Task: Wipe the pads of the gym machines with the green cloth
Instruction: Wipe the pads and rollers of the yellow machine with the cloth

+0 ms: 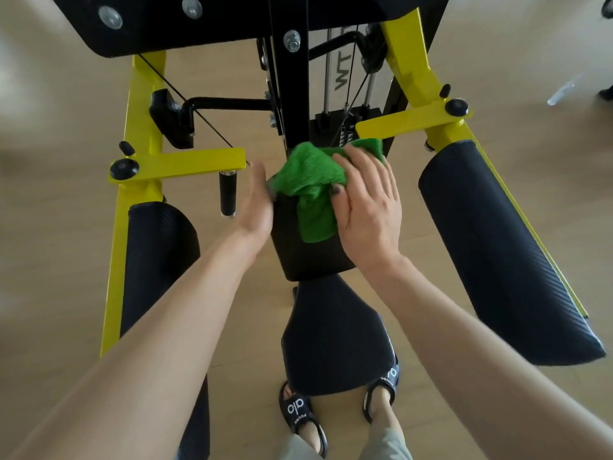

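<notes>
Bare forearms, no sleeves; black slide sandals [300,414] with white lettering on the straps; light grey trouser legs [381,443] below.

We note the green cloth [306,180]: fuzzy, terry-like fabric. Back pad [308,257] and seat pad [331,343]: black, matt, finely woven-textured covering; arm pads [504,247] likewise. Frame [142,127]: yellow painted metal, glossy. Guide rods [328,71]: shiny bare metal. Floor [66,78]: pale wood-look, smooth

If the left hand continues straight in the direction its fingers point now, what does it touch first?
Probably the yellow handle arm: the left hand lies flat against the back pad's side, fingertips pointing up-screen just beside the arm's end. Depth is unclear, so it might pass beside it.
</notes>
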